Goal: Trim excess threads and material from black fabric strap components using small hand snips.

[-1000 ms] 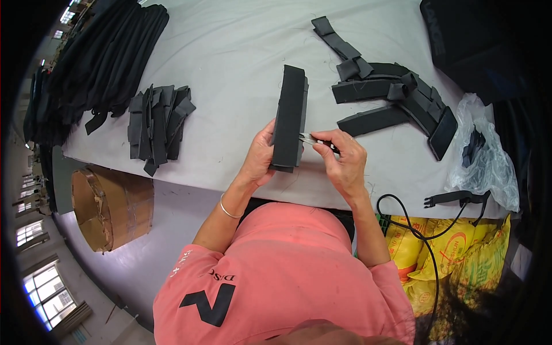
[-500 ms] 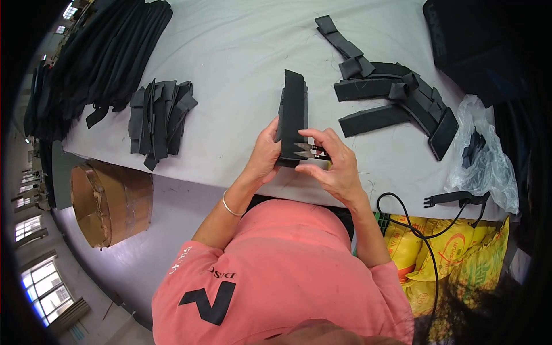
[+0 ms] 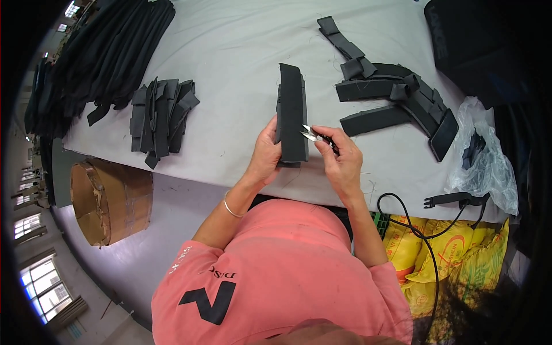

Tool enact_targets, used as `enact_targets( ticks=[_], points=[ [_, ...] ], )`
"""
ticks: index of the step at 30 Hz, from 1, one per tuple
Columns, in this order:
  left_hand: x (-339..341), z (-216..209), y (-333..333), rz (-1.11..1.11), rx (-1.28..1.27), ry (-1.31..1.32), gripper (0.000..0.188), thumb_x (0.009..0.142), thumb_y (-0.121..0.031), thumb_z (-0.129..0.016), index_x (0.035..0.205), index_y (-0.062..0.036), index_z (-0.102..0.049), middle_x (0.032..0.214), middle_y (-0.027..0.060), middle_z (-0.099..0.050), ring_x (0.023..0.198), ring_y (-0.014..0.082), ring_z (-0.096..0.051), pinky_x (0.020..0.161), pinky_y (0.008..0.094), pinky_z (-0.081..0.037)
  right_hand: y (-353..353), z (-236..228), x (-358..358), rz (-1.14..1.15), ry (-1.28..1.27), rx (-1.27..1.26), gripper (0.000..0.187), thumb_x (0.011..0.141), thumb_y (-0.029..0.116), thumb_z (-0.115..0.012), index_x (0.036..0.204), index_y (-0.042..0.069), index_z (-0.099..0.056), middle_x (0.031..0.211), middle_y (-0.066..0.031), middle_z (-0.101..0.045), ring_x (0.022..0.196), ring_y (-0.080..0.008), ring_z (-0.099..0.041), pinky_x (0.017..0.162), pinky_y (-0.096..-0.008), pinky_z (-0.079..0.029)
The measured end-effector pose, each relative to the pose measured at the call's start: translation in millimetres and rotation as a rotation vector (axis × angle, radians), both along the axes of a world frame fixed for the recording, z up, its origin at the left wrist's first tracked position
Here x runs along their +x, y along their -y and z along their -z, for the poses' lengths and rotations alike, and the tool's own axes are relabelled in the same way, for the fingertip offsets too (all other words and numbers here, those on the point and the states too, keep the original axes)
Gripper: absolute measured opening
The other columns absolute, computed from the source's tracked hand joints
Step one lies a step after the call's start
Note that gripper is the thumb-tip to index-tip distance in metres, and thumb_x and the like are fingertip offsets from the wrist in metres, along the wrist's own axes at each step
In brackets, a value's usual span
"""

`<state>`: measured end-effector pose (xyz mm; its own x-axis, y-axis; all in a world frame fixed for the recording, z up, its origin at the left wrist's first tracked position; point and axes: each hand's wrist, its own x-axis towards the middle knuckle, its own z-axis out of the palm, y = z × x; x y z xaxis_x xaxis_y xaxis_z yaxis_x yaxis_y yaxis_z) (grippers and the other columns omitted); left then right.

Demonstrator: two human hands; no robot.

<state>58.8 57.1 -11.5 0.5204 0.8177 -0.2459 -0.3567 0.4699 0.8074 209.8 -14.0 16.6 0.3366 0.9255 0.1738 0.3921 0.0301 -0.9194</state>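
My left hand (image 3: 267, 152) is closed round the lower left side of a long black fabric strip (image 3: 292, 112), which stands lengthwise away from me above the table's near edge. Some of its fingers are hidden behind the strip. In my right hand (image 3: 344, 160) is a small pair of thread snips (image 3: 319, 137) with dark handles and bright pointed blades. The blades are parted, and their tips are at the strip's right edge. Whether a thread lies between them is too small to tell.
On the white-covered table (image 3: 241, 52), a pile of black strips (image 3: 163, 118) lies left and more folded strips (image 3: 397, 95) lie right. Beyond are stacked black pieces (image 3: 109, 52), a black bag (image 3: 468, 52) and clear plastic (image 3: 489, 167). A cardboard box (image 3: 123, 198) and yellow sacks (image 3: 454, 247) stand below.
The snips have swung from lying across the strip's lower part to its right edge, higher up. My right fingers have closed in round the handles. The strip has turned slightly in my left hand.
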Motion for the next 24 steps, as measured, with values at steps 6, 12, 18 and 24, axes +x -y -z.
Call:
enact_targets(
  ticks=[6,12,18,24],
  points=[
    [4.8,-4.6,2.7,-0.029,-0.002,0.016,0.039,0.085,-0.008,-0.064,0.12,-0.0028,-0.048,0.098,0.0083,-0.06,0.078,0.0135,-0.062,0.064,0.0269,-0.054,3.1,13.4,5.9,0.147,-0.148,-0.093,0.016,0.084,0.004,-0.06,0.099,0.006,-0.066,0.084,-0.0064,-0.066,0.068,-0.0161,-0.059,0.064,-0.0253,-0.046],
    [2.1,-2.2,-0.5,-0.088,0.094,-0.044,0.044,0.088,-0.008,-0.062,0.128,-0.0024,-0.044,0.102,0.0018,-0.057,0.083,0.0071,-0.057,0.069,0.0231,-0.051,12.6,-20.3,-1.6,-0.151,-0.111,-0.024,0.021,0.079,0.002,-0.063,0.099,0.006,-0.066,0.081,-0.0075,-0.065,0.066,-0.0166,-0.059,0.062,-0.0253,-0.046],
    [2.5,-7.6,-1.3,-0.105,0.14,-0.094,0.043,0.091,-0.01,-0.061,0.13,-0.0017,-0.044,0.104,-0.0012,-0.054,0.088,0.0049,-0.052,0.076,0.022,-0.047,12.1,-20.3,-4.9,-0.206,0.142,0.091,0.021,0.074,0.008,-0.069,0.095,0.01,-0.067,0.071,-0.0038,-0.06,0.062,-0.0208,-0.056,0.054,-0.0311,-0.043],
    [-0.1,-7.2,1.6,-0.109,0.176,-0.143,0.041,0.091,-0.011,-0.061,0.127,-0.0019,-0.045,0.101,-0.0016,-0.054,0.087,0.0044,-0.051,0.075,0.0215,-0.046,10.2,-18.9,-10.2,-0.193,0.307,0.158,0.018,0.073,0.008,-0.069,0.091,0.01,-0.067,0.07,-0.0024,-0.059,0.061,-0.02,-0.055,0.054,-0.0316,-0.043]
  ],
)
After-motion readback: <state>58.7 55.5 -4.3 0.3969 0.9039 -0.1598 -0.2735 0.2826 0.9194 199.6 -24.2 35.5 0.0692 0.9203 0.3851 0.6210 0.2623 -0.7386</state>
